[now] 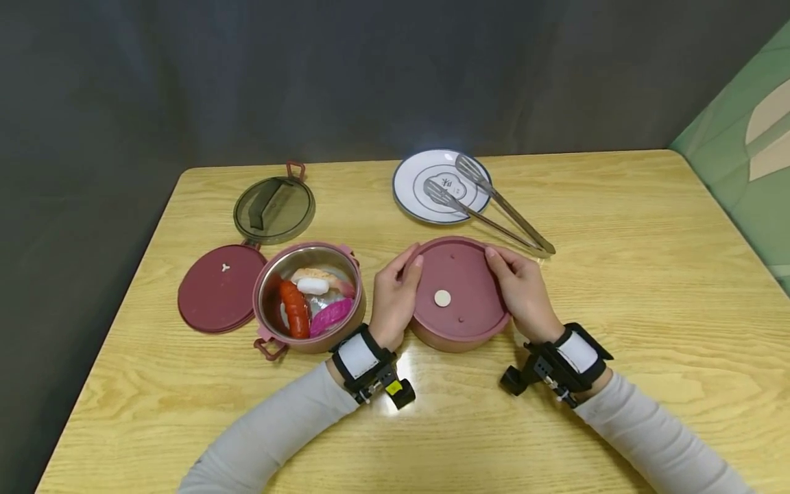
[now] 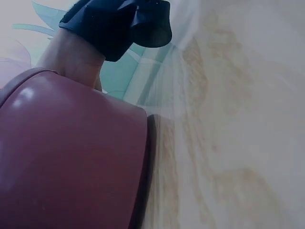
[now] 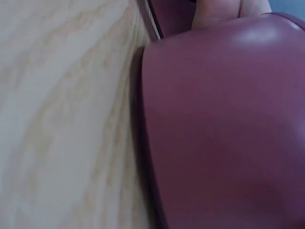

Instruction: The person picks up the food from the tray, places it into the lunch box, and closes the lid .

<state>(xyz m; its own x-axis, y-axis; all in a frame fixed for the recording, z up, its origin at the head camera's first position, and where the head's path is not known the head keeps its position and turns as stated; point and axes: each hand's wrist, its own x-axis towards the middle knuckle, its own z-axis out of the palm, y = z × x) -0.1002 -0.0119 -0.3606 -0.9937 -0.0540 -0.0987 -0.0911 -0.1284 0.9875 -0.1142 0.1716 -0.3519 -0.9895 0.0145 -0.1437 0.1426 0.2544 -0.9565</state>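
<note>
A dusty-red round container (image 1: 457,274) with a raised rim and a small pale disc on top is between both hands. My left hand (image 1: 393,295) holds its left side, thumb at the rim. On the opposite side my right hand (image 1: 524,295) grips it the same way; the fingers behind the wall are mostly hidden. Both wrist views show its smooth side wall (image 2: 71,152) close to the tabletop, a dark shadow below; whether it touches cannot be told. Left of my left hand stands a pink pot (image 1: 360,302) containing a red sausage (image 1: 295,309) and several other toy-like food pieces.
A dark red round lid (image 1: 219,295) lies left of the pot, and a tinted see-through lid (image 1: 290,213) with a handle lies behind. At the back, metal tongs (image 1: 509,209) rest across a white plate (image 1: 413,189). Wooden table (image 1: 648,274) extends to the right.
</note>
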